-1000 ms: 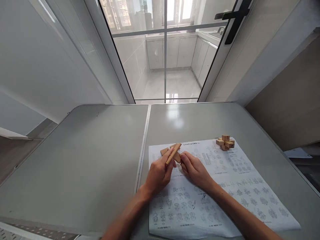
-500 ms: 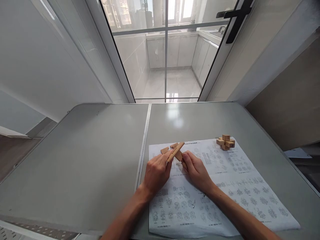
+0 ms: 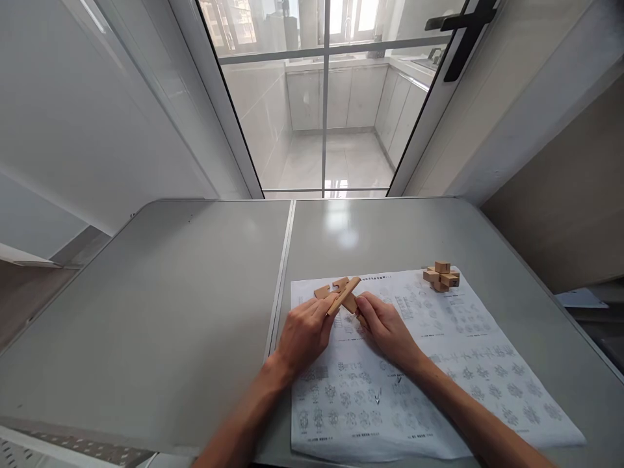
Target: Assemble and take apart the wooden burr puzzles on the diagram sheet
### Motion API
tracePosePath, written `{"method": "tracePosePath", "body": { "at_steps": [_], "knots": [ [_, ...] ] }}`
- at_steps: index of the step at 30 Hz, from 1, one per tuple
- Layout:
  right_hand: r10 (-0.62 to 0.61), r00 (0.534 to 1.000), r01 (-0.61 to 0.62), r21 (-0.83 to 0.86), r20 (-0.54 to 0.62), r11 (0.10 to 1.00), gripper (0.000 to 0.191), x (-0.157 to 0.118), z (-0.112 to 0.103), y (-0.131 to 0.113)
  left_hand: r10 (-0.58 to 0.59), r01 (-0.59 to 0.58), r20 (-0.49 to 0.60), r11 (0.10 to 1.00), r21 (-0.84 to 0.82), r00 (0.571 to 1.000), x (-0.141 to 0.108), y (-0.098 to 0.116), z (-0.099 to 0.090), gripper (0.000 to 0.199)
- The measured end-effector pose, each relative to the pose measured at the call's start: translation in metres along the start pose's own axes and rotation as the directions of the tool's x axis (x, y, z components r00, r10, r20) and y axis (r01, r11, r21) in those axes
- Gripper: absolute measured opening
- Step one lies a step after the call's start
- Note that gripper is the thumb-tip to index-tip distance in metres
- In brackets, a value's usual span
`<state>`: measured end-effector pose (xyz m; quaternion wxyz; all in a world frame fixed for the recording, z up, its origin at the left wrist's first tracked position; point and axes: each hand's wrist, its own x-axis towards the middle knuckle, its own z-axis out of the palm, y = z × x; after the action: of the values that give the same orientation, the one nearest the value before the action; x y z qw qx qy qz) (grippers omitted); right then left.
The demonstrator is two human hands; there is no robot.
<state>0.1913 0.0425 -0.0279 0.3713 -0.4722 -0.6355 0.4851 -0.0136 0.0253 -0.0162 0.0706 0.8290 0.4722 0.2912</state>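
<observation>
My left hand is closed on a flat wooden puzzle piece that slants up to the right. Crossing under it is a second wooden piece, whose lower right end my right hand pinches between thumb and fingers. Just beyond my left fingers show more notched wooden pieces; whether they touch the held ones I cannot tell. Both hands are over a printed instruction sheet covered with small line diagrams. My fingers hide part of the held pieces.
An assembled wooden burr puzzle stands on the sheet's far right corner. The grey table has a pale seam left of the sheet. Behind the table is a glass door with a black handle.
The camera view has shifted very slightly. Both hands keep nearly the same pose around the crossed wooden pieces.
</observation>
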Motion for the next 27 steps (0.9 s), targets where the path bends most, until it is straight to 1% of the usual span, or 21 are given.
{"method": "tracePosePath", "body": {
  "at_steps": [5, 9, 13, 18, 24, 27],
  "knots": [
    [0.002, 0.999, -0.003, -0.025, -0.046, 1.000, 0.052, -0.003, 0.005, 0.001, -0.008, 0.007, -0.012, 0.999, -0.033, 1.000, -0.001, 0.001, 0.003, 0.027],
    [-0.002, 1.000, 0.001, -0.038, -0.018, 0.999, 0.052, -0.001, 0.002, -0.001, 0.012, -0.011, 0.014, 0.999, -0.042, 1.000, -0.002, 0.000, 0.002, 0.025],
    [0.003, 1.000, -0.003, -0.036, 0.000, 0.999, 0.052, 0.000, -0.002, -0.001, 0.028, -0.028, 0.010, 0.999, -0.027, 1.000, -0.001, -0.001, 0.002, 0.022],
    [0.006, 1.000, -0.006, 0.040, -0.020, 0.999, 0.049, -0.002, 0.003, 0.004, 0.071, -0.071, 0.020, 0.997, -0.009, 0.997, 0.000, 0.004, 0.007, 0.019],
    [0.027, 0.999, -0.024, 0.129, -0.024, 0.991, 0.047, -0.003, 0.007, 0.009, 0.047, -0.047, 0.010, 0.999, 0.003, 0.999, -0.001, 0.008, 0.011, 0.017],
    [0.036, 0.998, -0.029, 0.130, -0.046, 0.991, 0.049, -0.003, 0.007, 0.009, 0.059, -0.059, -0.002, 0.998, -0.009, 0.998, -0.001, 0.008, 0.011, 0.017]
  ]
}}
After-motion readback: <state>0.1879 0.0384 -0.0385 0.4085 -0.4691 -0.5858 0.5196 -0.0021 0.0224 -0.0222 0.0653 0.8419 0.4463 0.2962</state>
